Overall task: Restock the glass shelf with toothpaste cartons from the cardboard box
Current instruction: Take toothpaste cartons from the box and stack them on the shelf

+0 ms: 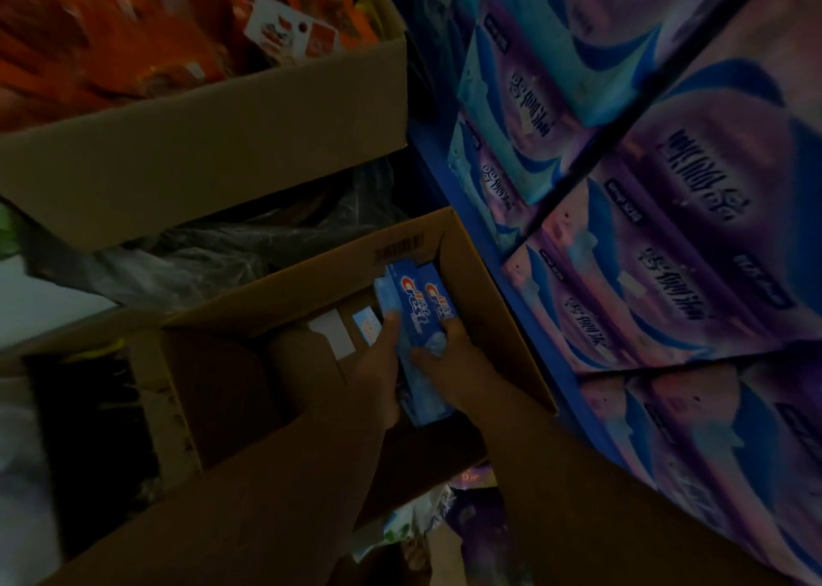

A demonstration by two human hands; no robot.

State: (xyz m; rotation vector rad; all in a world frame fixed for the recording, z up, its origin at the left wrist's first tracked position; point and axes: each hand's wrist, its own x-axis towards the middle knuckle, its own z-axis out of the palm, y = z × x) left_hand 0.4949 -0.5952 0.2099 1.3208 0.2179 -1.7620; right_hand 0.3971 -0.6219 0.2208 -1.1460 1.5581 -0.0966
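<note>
Head view, purple-blue tissue packs point(667, 229) stacked at right, box of orange packets point(200, 153) top left, open cardboard box point(480, 300) below it, blue toothpaste cartons point(416, 314) inside its right end, my left grip point(378, 363) and my right grip point(453, 358) each clasping that bundle, one per side.

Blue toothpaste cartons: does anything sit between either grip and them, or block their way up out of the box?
Nothing visible. The left-hand grip and right-hand grip clasp the blue toothpaste cartons inside the brown cardboard box, its top open above them. The glass shelf is out of view.
</note>
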